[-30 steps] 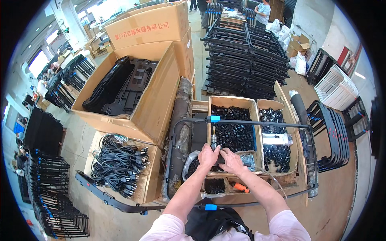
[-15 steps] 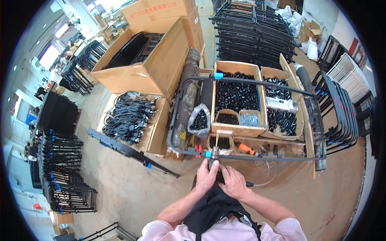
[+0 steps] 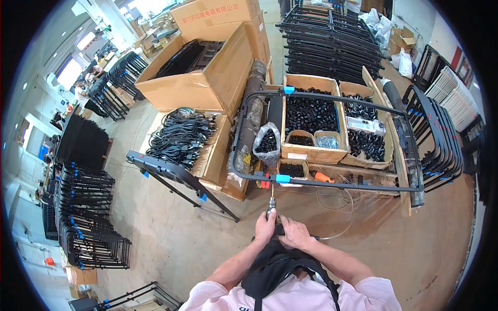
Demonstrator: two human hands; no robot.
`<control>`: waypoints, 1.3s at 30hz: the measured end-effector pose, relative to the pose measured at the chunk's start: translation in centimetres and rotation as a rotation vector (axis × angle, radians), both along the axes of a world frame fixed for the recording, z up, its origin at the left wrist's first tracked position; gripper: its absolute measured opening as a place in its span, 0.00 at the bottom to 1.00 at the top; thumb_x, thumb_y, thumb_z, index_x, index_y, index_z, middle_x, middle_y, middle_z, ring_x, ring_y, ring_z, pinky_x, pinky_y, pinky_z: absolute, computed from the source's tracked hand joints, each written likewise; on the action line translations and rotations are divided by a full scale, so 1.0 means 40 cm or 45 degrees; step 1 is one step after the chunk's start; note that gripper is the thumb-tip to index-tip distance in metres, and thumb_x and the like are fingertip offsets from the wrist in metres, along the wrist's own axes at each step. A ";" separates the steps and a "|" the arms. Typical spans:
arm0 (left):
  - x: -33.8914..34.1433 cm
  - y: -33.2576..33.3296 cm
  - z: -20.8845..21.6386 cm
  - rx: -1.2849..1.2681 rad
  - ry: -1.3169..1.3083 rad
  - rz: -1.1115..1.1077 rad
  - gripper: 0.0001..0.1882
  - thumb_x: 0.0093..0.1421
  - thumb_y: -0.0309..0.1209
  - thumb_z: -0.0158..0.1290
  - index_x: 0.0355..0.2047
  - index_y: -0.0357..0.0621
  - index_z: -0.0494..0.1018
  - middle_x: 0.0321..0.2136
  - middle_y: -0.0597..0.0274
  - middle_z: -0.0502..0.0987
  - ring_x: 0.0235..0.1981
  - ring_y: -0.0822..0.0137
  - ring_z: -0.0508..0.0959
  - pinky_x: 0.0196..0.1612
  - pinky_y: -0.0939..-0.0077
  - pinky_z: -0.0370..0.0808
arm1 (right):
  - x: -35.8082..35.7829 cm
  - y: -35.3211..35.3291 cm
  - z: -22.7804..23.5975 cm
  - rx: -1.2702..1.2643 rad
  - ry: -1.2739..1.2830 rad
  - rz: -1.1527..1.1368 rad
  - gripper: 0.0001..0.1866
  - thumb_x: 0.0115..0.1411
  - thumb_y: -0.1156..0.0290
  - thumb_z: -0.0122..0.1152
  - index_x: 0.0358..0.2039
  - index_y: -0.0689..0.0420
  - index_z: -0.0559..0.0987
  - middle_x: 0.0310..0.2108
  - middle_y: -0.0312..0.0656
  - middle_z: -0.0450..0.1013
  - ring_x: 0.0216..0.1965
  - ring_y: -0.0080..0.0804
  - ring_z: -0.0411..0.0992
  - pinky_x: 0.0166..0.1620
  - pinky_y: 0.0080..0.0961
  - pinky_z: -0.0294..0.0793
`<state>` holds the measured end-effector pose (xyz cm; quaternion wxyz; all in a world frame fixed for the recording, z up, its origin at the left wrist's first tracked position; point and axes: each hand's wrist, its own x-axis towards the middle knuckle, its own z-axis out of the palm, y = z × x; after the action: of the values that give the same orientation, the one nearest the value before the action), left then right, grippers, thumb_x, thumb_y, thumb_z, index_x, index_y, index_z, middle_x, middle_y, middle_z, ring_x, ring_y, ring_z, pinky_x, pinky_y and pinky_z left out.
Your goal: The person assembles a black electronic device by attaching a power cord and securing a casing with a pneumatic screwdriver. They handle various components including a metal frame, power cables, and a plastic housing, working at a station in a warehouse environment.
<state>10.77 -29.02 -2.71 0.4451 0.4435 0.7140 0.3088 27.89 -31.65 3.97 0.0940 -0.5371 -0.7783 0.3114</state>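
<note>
My left hand (image 3: 265,227) is closed around the front of a drill (image 3: 272,206), just behind its metal chuck. Wrapped over the drill's rear part is my right hand (image 3: 296,233), its grip partly hidden. The long bit points away from me, its tip close to the near rail of a black tubular frame (image 3: 332,185); whether it touches I cannot tell. A blue clip (image 3: 282,179) sits on that rail right of the bit, and another blue clip (image 3: 289,90) on the far rail. The frame lies across a bench with parts boxes.
A large box (image 3: 306,154) holds black plastic parts, with small trays of screws in front. Black cables (image 3: 181,137) fill a carton at left, beside a leaning black frame (image 3: 171,170). An orange-handled tool (image 3: 323,177) lies under the near rail. A thin hose (image 3: 340,234) trails right.
The drill has drawn back toward me; its chuck overlapped the near rail by the blue clip before and now lies short of it. Both hands keep their grip. The view has shifted slightly.
</note>
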 end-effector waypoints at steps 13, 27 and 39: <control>-0.044 0.043 0.042 -0.024 -0.042 -0.091 0.28 0.74 0.54 0.54 0.36 0.36 0.77 0.27 0.59 0.77 0.32 0.67 0.73 0.39 0.63 0.73 | -0.049 0.026 0.010 -0.077 0.010 -0.057 0.46 0.54 0.55 0.75 0.66 0.66 0.65 0.54 0.63 0.78 0.54 0.62 0.78 0.57 0.50 0.79; -0.040 0.072 0.086 -0.064 0.034 -0.163 0.35 0.71 0.61 0.51 0.41 0.34 0.77 0.36 0.37 0.83 0.43 0.40 0.83 0.48 0.49 0.76 | -0.052 0.041 0.004 -0.100 0.052 -0.128 0.47 0.52 0.59 0.76 0.67 0.67 0.64 0.52 0.65 0.79 0.54 0.61 0.79 0.56 0.50 0.79; -0.030 0.100 0.082 -0.010 0.147 -0.158 0.31 0.73 0.58 0.51 0.38 0.36 0.75 0.32 0.45 0.80 0.37 0.49 0.81 0.45 0.53 0.75 | -0.045 0.069 0.004 -0.052 0.057 -0.130 0.53 0.51 0.54 0.74 0.69 0.70 0.61 0.46 0.69 0.80 0.49 0.64 0.81 0.54 0.52 0.80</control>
<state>9.57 -25.02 0.57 0.4231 0.5022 0.7109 0.2516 26.09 -28.89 4.11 0.1163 -0.5707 -0.7410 0.3341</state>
